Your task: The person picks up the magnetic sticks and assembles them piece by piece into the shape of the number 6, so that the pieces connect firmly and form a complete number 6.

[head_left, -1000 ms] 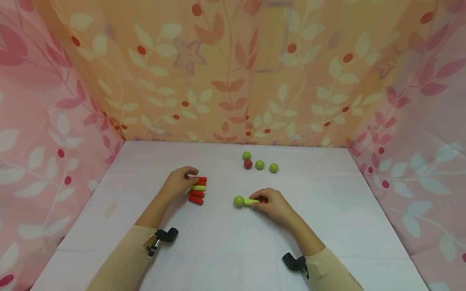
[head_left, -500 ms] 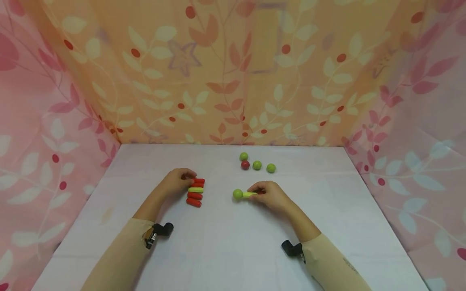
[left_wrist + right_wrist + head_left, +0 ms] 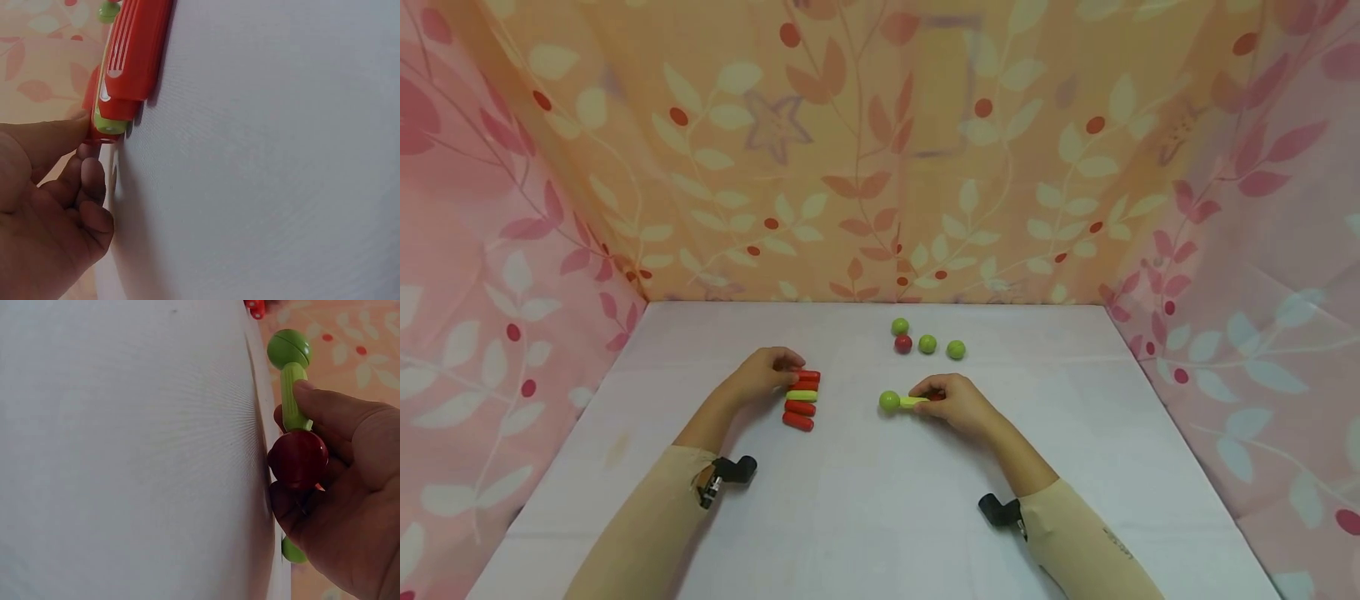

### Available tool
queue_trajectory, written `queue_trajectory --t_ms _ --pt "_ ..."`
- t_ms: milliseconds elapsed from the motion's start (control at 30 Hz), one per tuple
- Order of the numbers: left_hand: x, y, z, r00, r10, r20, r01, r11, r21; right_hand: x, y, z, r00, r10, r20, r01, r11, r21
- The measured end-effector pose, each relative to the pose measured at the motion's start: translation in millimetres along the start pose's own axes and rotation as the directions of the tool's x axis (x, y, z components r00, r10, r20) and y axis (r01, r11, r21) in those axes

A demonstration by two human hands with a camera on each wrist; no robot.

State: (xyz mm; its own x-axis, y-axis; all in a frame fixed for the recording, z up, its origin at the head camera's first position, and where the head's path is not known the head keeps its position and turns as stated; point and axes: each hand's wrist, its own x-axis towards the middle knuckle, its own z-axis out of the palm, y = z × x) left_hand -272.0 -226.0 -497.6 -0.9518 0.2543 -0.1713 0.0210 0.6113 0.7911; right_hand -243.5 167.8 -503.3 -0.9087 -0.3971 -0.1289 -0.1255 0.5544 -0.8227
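Note:
My left hand (image 3: 766,372) is at the far end of a row of short plastic rods, thumb and fingers pinching the end of the farthest red rod (image 3: 809,377). A lime-green rod (image 3: 802,396) lies between red ones, and the nearest red rod (image 3: 797,421) sits slightly askew. My right hand (image 3: 958,404) holds a ribbed light-green rod (image 3: 292,394) between thumb and fingers. This rod has a green ball (image 3: 289,349) on one end and a dark red ball (image 3: 299,459) on the other, the red one mostly hidden by the fingers in the head view.
Toward the back of the white table (image 3: 880,517) lie a red ball (image 3: 903,344) and three green balls, the rightmost green ball (image 3: 956,349) a little apart. Patterned cloth (image 3: 865,150) encloses the back and both sides.
The right hand has moved slightly away from the body with the joined rod and balls. The left hand stays at the rod row. The head view has shifted a little.

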Motion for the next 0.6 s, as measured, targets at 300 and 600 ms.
queue_trajectory --t_ms 300,600 --pt "-11.4 18.2 7.1 0.997 -0.025 -0.069 0.020 0.996 -0.082 -1.5 -1.1 -0.4 1.000 0.011 -0.006 -0.011 1.000 -0.007" --pt "-32.9 40.1 31.4 0.991 -0.103 -0.083 0.082 0.970 -0.229 -1.0 0.0 0.3 1.000 -0.004 -0.009 0.004 1.000 -0.023"
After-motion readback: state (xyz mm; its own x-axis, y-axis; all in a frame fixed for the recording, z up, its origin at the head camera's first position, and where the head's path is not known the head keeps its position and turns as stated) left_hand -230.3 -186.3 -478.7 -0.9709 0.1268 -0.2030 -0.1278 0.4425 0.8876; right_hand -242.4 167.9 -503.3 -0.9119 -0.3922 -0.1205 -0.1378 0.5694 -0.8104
